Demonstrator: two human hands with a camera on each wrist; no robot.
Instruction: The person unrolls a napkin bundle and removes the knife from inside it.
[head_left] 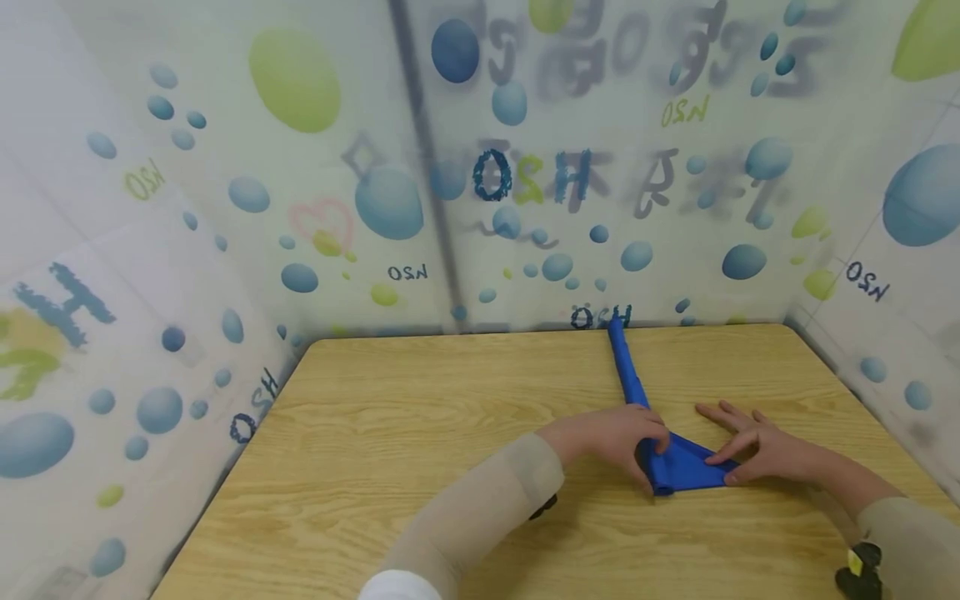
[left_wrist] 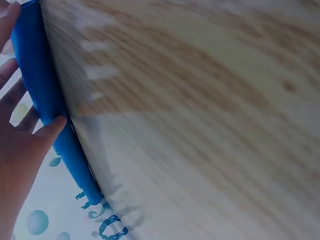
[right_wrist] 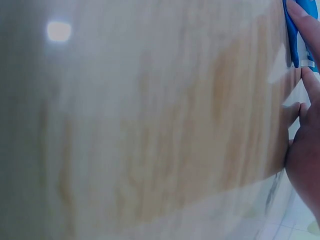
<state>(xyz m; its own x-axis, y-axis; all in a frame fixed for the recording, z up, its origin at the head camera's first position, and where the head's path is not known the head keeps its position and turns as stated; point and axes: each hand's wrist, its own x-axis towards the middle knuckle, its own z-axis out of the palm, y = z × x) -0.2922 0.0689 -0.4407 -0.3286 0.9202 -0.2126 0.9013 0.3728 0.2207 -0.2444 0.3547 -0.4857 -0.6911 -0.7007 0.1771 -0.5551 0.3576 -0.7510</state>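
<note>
A rolled blue sheet (head_left: pixel 627 367) lies across the right half of the table, one end reaching the back edge. From the near part of the roll a flat triangular flap (head_left: pixel 686 468) spreads to the right; its exact material is unclear. My left hand (head_left: pixel 611 437) grips the roll, with the thumb on one side and the fingers on the other, as the left wrist view shows along the blue roll (left_wrist: pixel 37 65). At the flap's right tip, my right hand (head_left: pixel 772 450) presses with thumb and index finger, its other fingers spread. Only a bit of blue sheet (right_wrist: pixel 291 40) shows in the right wrist view.
The wood-grain table (head_left: pixel 420 408) has rounded back corners. Behind it and at both sides hang pale curtains (head_left: pixel 360 292) printed with blue and green bubbles and lettering. The back curtain meets the table's far edge.
</note>
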